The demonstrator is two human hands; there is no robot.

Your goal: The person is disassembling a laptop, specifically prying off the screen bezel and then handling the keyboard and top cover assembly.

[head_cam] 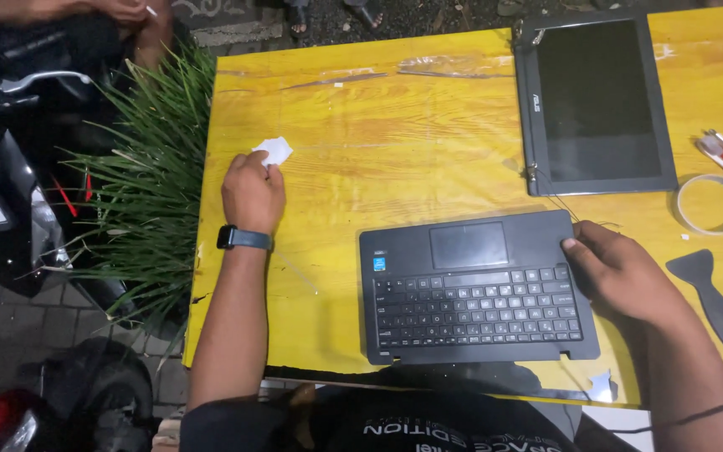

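Crosswise, keyboard base (474,289), trackpad outward.

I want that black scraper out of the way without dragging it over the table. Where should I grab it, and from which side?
Take the black scraper by its narrow handle, the rounded end nearest the table's front edge. It lies flat, the wide blade pointing toward the tape ring, so a pinch from above across the handle's two long sides probably suits best. The right hand is closest.

Black keyboard base (474,289), white scrap (273,150), yellow table (378,125).
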